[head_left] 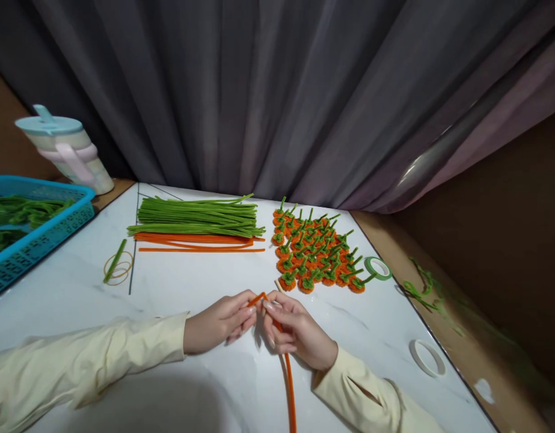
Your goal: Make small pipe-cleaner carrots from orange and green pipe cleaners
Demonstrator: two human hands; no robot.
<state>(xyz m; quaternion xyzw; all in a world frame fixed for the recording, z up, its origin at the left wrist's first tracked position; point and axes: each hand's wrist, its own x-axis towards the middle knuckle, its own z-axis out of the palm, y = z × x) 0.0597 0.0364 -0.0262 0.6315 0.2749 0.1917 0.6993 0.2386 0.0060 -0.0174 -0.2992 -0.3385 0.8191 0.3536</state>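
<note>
An orange pipe cleaner [290, 385] runs between my two hands, with a sharp bend near its upper end. My left hand [223, 319] pinches the short bent end. My right hand [295, 328] is closed on it just past the bend, and the long tail hangs down toward the bottom edge of the view. A thin pale stick [278, 285] pokes out above my right fingers; whether that hand holds it is hidden. Just beyond my hands sit rows of small orange pipe-cleaner pieces with green tops and stems [308, 255].
Green pipe cleaners [196, 216] lie bundled behind orange ones [200, 248]. Rubber bands [119, 273] lie left; a green tape roll [378, 268] and white ring [427, 358] lie right. A blue basket [74, 210] and a lidded tumbler [65, 147] stand far left.
</note>
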